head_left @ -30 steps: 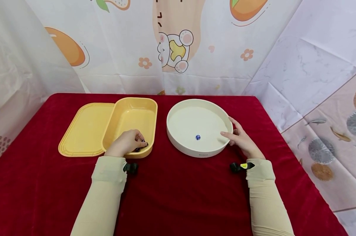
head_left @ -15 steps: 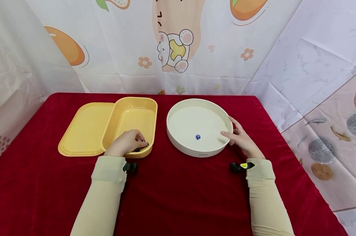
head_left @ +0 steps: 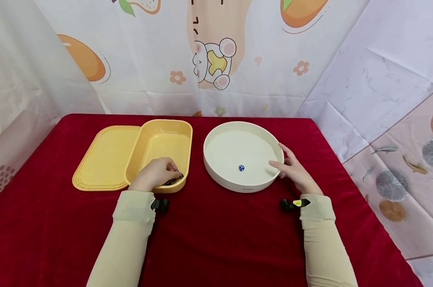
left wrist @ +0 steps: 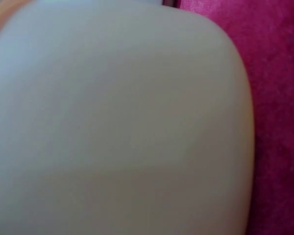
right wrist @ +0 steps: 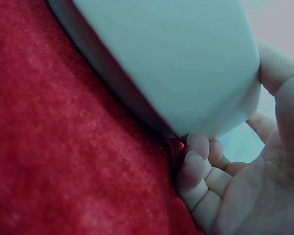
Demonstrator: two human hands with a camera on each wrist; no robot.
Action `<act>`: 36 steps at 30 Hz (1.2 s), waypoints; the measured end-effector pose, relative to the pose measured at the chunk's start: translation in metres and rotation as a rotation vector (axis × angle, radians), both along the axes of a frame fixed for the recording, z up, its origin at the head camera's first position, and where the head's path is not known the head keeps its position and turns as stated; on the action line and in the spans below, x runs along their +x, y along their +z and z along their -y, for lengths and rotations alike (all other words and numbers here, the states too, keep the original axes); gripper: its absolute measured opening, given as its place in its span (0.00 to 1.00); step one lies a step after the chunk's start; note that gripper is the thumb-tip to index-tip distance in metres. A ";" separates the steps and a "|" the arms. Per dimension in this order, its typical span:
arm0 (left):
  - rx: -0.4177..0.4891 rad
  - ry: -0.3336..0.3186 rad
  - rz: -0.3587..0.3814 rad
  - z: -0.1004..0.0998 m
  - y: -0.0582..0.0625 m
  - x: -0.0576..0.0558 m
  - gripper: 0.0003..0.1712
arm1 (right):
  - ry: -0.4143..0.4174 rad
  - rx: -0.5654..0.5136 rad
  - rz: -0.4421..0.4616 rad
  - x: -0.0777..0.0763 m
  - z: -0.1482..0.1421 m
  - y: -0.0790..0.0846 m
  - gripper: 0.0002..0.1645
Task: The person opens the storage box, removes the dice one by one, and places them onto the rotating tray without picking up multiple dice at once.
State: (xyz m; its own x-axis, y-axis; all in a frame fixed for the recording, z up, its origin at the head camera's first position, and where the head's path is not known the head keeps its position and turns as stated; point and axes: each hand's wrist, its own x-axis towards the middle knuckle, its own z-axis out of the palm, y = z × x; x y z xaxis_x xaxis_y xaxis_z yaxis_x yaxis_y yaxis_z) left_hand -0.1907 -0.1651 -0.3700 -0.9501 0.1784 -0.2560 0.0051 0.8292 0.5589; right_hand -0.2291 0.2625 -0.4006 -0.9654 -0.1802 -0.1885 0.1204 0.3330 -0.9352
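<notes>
1. Dark cubic dice with pale pips (head_left: 169, 182): lying at the near end of a deep yellow rectangular box with rounded corners (head_left: 166, 147), partly hidden by the left hand (head_left: 153, 174); exact count impossible to tell.
2. Left hand: over the box's near wall, narrow, with fingers curled, pinching a dark die (head_left: 181, 175) at the tips, near the box's right wall.
3. Bright blue die with white pips (head_left: 241, 168): resting on the floor of a round, shallow cream tray (head_left: 230, 147), toward the near side, apart from both hands.
4. Right hand (head_left: 296, 171): gripping the tray's right side, thumb over the rim and fingers outside; in the right wrist view, some fingertips curled at the tray's lower edge.
5. Flat yellow lid with rounded corners (head_left: 105, 159): lying just left of the box; overlap unclear.
6. Underneath: deep red velvety cloth (head_left: 230, 239).
7. On the arms: cream sleeves (head_left: 124, 243), with a black device (head_left: 161, 205) at each wrist.
8. Behind: white curtain (head_left: 148, 71) printed with fruit and flowers.
</notes>
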 end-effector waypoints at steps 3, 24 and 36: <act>-0.006 0.008 -0.007 0.000 -0.001 -0.001 0.13 | -0.001 -0.002 0.000 0.000 0.000 0.000 0.53; 0.013 0.090 -0.157 -0.002 0.002 0.002 0.14 | -0.009 0.005 0.005 -0.001 -0.001 0.000 0.53; 0.083 0.153 -0.298 -0.017 0.007 0.001 0.19 | -0.006 -0.005 0.015 0.000 -0.001 0.000 0.53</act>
State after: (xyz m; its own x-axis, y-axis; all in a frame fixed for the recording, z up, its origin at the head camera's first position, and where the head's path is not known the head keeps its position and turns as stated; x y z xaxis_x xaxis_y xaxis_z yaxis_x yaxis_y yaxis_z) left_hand -0.1894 -0.1479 -0.3633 -0.9982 0.0367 0.0467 0.0577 0.7846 0.6173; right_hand -0.2291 0.2631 -0.4005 -0.9634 -0.1758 -0.2024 0.1366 0.3278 -0.9348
